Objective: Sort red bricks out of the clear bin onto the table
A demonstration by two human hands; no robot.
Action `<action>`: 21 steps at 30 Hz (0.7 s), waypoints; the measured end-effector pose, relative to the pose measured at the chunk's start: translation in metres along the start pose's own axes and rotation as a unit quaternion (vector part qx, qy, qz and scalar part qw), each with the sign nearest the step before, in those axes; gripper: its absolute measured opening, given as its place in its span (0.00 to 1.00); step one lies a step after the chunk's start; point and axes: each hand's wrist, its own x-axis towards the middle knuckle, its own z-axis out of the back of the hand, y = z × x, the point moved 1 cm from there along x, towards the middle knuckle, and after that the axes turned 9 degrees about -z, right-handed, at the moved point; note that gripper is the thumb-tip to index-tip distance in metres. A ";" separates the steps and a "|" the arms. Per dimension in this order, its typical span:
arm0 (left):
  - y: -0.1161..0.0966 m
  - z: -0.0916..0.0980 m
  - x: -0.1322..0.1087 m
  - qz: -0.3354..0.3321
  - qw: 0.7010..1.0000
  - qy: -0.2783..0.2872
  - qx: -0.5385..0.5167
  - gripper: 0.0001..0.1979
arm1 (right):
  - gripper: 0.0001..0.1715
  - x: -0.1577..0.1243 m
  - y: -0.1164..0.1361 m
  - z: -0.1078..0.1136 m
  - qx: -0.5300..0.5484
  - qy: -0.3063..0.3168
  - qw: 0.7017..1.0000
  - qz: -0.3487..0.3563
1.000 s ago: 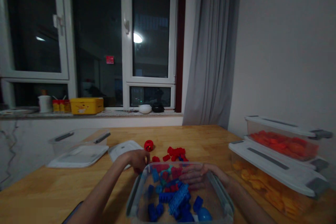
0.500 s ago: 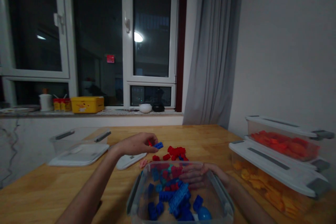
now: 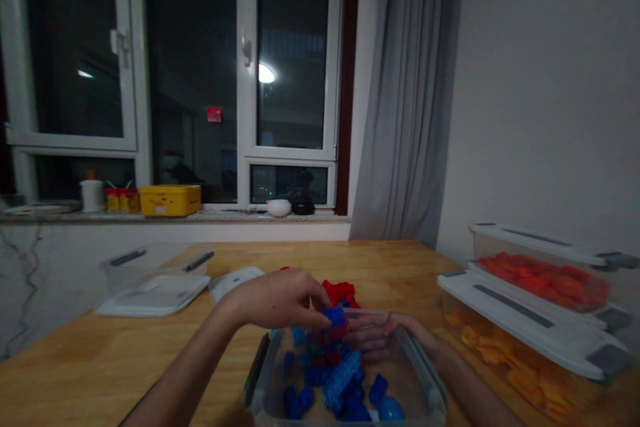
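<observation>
My left hand (image 3: 290,300) pinches a blue building block (image 3: 334,315) over the far rim of a clear plastic box (image 3: 415,380). Inside that box lie several blue blocks (image 3: 345,377) and a round blue piece (image 3: 390,408). Flat against the outside of the box's far right wall is my right hand (image 3: 375,337), its fingers stretched out and seen through the plastic. Behind the box, red blocks (image 3: 340,292) lie in a pile on the table, partly covered by my left hand.
On the right, a lidded box of red pieces (image 3: 540,277) is stacked on one of orange pieces (image 3: 510,353). At the left stand a clear container (image 3: 150,267) and a white lid (image 3: 155,295) on the wooden table (image 3: 380,253). Another white lid (image 3: 235,280) lies behind my left wrist.
My left hand has moved right and nearer, carrying the blue block from above the table to the box's far rim. My right hand stays against the box.
</observation>
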 end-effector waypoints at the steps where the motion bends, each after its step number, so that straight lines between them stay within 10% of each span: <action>1: 0.001 -0.001 0.001 0.003 1.000 0.011 0.001 0.14 | 0.35 0.000 0.000 0.000 0.014 0.003 1.000 -0.003; 12: 0.021 -0.009 0.001 0.047 0.996 0.076 -0.012 0.17 | 0.31 -0.001 0.001 -0.003 0.061 0.010 0.998 0.000; 21: 0.051 -0.001 -0.002 0.069 0.997 -0.032 -0.029 0.16 | 0.32 -0.001 -0.002 0.002 0.060 0.020 0.998 0.006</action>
